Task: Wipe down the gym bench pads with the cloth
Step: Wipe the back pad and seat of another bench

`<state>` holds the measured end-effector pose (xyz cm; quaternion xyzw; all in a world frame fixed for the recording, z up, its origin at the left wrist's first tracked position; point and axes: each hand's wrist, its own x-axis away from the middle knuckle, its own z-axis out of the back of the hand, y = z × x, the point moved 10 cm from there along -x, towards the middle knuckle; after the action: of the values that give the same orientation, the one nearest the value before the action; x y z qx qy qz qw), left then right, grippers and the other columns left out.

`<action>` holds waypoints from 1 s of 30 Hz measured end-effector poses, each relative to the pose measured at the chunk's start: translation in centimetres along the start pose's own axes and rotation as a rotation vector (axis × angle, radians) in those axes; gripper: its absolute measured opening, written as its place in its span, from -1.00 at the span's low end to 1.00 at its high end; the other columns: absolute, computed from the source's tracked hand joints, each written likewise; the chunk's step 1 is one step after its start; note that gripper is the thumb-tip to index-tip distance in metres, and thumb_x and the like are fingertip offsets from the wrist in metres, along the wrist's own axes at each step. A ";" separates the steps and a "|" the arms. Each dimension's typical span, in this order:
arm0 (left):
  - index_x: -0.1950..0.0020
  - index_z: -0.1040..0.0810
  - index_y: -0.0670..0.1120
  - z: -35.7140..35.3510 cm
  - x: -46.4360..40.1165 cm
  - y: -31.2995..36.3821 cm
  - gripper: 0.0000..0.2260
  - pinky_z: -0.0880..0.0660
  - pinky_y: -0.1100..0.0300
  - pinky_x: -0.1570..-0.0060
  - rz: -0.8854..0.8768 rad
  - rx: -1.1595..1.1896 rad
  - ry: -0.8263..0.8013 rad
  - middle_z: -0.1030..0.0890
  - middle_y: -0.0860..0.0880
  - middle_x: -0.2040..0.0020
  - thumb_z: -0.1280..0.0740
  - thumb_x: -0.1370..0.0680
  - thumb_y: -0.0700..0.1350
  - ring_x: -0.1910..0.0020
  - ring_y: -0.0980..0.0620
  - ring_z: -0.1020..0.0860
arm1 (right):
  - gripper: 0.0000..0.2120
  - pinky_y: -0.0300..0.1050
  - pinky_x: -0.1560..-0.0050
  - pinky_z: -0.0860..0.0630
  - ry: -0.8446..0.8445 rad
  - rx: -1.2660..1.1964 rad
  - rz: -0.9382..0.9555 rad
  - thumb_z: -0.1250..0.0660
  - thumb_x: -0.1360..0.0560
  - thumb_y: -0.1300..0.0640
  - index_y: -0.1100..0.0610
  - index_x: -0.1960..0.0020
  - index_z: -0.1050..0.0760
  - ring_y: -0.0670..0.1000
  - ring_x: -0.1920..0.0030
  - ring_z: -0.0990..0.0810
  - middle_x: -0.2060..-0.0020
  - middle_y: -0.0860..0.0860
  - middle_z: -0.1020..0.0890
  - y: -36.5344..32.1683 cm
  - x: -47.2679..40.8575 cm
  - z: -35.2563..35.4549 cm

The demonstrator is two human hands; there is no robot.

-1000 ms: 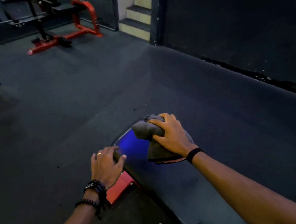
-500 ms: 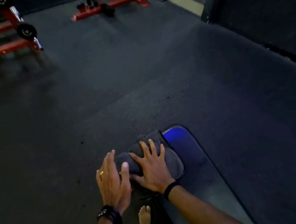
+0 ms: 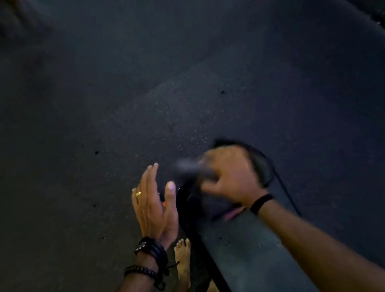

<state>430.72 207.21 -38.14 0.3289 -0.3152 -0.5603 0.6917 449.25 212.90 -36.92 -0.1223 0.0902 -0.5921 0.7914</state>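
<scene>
The cloth [image 3: 191,169] lies at the far end of the bench pad [image 3: 247,252], bunched under and in front of the right hand [image 3: 228,178], whose fingers [image 3: 211,168] are curled down over it and clench the fabric against the pad. Motion blur smears both the hand and the cloth, so the exact grip cannot be made out beyond that. A grey fold of the cloth sticks out to the left past the knuckles, toward the left hand [image 3: 154,209], and more dark fabric shows beneath the right palm, running back to a pinkish edge near the wrist. The cloth looks dark grey, soft and crumpled, with no sharp outline. The left hand hovers just beside the pad's left edge, its fingers released, straight and held together, the thumb spread toward the cloth but not clearly touching it. A gold ring [image 3: 138,194] sits on one finger, and black bracelets [image 3: 151,259] wrap that wrist; a black band [image 3: 261,203] circles the right wrist. The bench pad is dark, long and narrow, with a rounded far end. A bare foot [image 3: 182,254] stands on the dark speckled floor [image 3: 81,112] beside the pad.
</scene>
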 end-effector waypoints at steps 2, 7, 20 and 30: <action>-0.50 -0.33 -0.02 0.0 -0.7 0.2 -0.46 -0.30 -0.30 -0.35 -0.014 0.011 0.001 -0.39 -0.03 -0.47 -0.05 -0.59 0.21 -0.42 -0.04 -0.38 | -0.59 0.07 0.02 -0.50 0.162 0.026 -0.504 -0.25 -0.36 -0.29 0.04 0.10 -0.57 0.15 0.07 -0.60 0.14 0.02 -0.63 6.4 0.9 2.4; -0.47 -0.37 -0.05 -0.7 -2.0 1.5 -0.48 -0.29 -0.27 -0.35 -0.080 0.015 -0.012 -0.42 -0.04 -0.45 -0.07 -0.59 0.18 -0.40 -0.02 -0.39 | -0.46 0.12 -0.14 -0.34 -0.110 0.057 0.200 -0.24 -0.32 -0.35 -0.05 -0.15 -0.54 0.13 -0.13 -0.51 -0.11 0.01 -0.60 -3.1 1.6 -2.4; -0.47 -0.37 -0.08 -8.3 -2.7 6.8 -0.48 -0.29 -0.21 -0.37 -0.278 -0.142 -0.223 -0.41 -0.10 -0.45 -0.05 -0.61 0.16 -0.41 -0.06 -0.38 | -0.41 0.16 -0.20 -0.49 0.205 -0.355 -0.753 -0.22 -0.41 -0.32 0.06 -0.24 -0.53 0.18 -0.18 -0.54 -0.19 0.12 -0.58 13.7 7.2 1.0; -0.52 -0.25 -0.03 -14.3 -1.3 6.1 -0.41 -0.42 -0.13 -0.21 -0.442 -0.772 -0.397 -0.41 -0.12 -0.43 0.06 -0.58 0.25 -0.23 -0.17 -0.50 | -0.45 0.04 -0.13 -0.46 0.202 -0.234 -0.688 -0.11 -0.44 -0.25 -0.13 -0.39 -0.38 0.09 -0.18 -0.51 -0.24 -0.01 -0.51 14.2 8.0 0.5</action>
<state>445.50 210.92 -41.67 -0.0059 -0.1326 -0.8217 0.5543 464.63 209.05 -40.73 -0.1758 0.1886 -0.8182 0.5139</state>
